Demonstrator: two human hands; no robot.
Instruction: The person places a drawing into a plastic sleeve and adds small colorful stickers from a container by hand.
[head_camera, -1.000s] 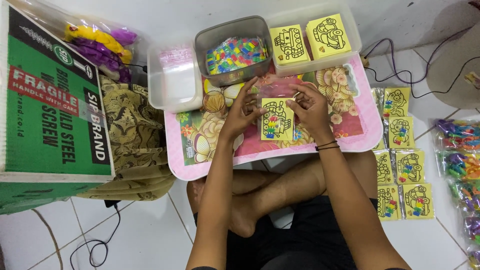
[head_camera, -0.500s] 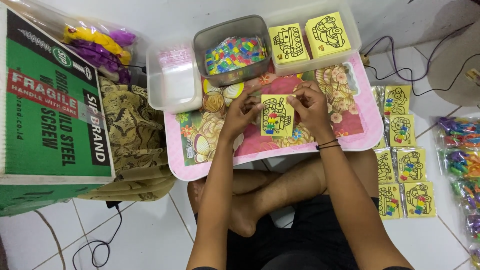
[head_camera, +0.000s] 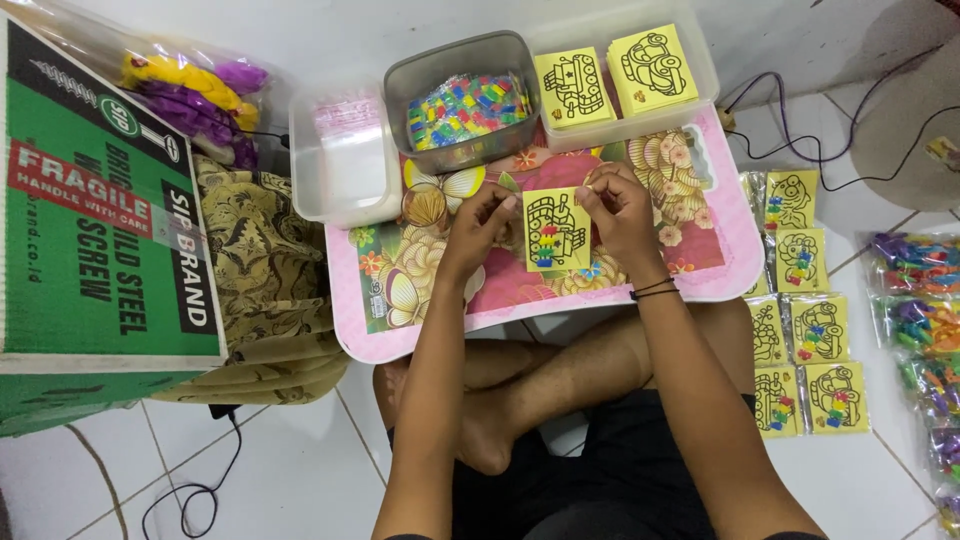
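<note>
I hold a small yellow card (head_camera: 556, 230) with a black line drawing and a strip of coloured bits, inside a clear sleeve, above a pink floral tray table (head_camera: 720, 270). My left hand (head_camera: 478, 232) pinches its left edge. My right hand (head_camera: 618, 212) grips its top right corner with fingertips together. Behind the card stand a grey tub (head_camera: 462, 102) of small multicoloured pieces and a clear box (head_camera: 622, 70) with two stacks of yellow cards.
A white tub (head_camera: 345, 160) of clear sleeves sits left of the grey tub. A green cardboard box (head_camera: 95, 210) and patterned cloth (head_camera: 262, 270) lie at left. Packed yellow cards (head_camera: 805, 330) and bags of coloured pieces (head_camera: 920, 300) lie on the floor at right, near black cables (head_camera: 800, 110).
The card stays between both hands over the tray; my right fingers have shifted slightly along its top right corner. Nothing else has moved.
</note>
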